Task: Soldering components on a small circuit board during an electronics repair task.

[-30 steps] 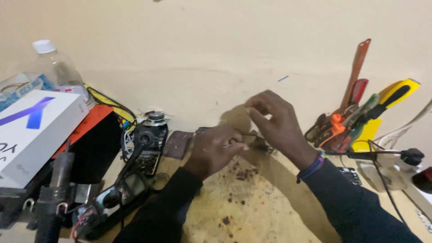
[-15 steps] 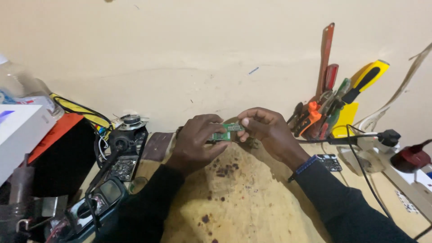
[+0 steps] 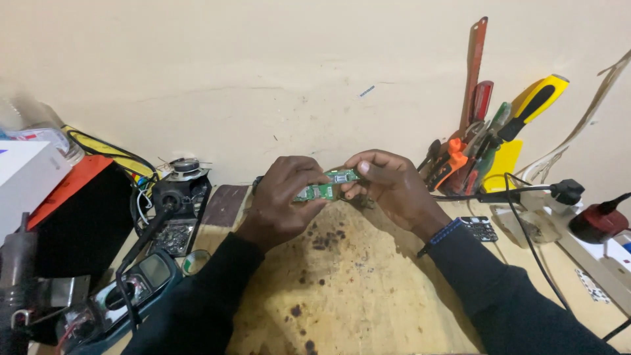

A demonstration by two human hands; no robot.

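Note:
A small green circuit board [image 3: 328, 185] is held up above a stained wooden bench top [image 3: 355, 289], near the wall. My left hand [image 3: 282, 200] grips its left end with curled fingers. Its right end is pinched by my right hand [image 3: 388, 184], thumb on top. Both arms wear dark sleeves, and a blue band sits on my right wrist. The board's underside is hidden.
A bundle of hand tools [image 3: 483, 138] leans on the wall at right, beside a power strip [image 3: 591, 253] with plugs and cables. A small keypad part [image 3: 481, 228] lies by my right forearm. At left are a multimeter [image 3: 131, 289], a soldering stand [image 3: 174, 210], boxes [image 3: 39, 190].
Both hands have come together on the circuit board and lifted it slightly toward the wall; the view has shifted left and settled, so the tools sit further right.

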